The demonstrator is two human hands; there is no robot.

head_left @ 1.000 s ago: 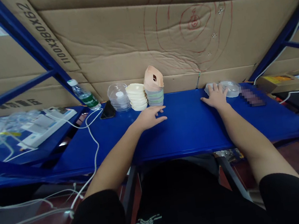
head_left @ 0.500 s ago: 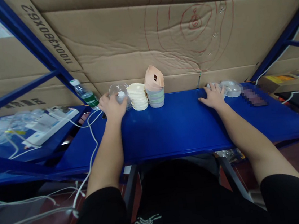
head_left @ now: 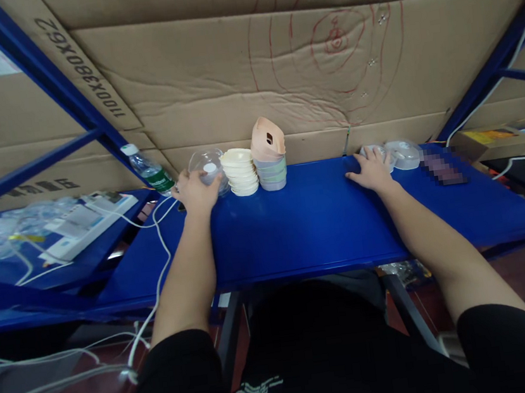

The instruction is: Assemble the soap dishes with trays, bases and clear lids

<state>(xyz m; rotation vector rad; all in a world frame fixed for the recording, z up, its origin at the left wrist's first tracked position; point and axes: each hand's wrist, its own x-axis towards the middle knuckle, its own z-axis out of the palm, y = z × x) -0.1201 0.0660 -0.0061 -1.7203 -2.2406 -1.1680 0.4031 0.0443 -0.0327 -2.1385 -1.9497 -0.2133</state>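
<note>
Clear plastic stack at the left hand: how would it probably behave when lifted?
The clear plastic stack would probably be light and slightly flexible, since its see-through walls look thin. Its glossy surface may let it slip.

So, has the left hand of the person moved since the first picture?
Yes, leftward: judged against the stack of cream bowls, the left hand was in front of it and now is left of it, at the clear bowls.
</note>
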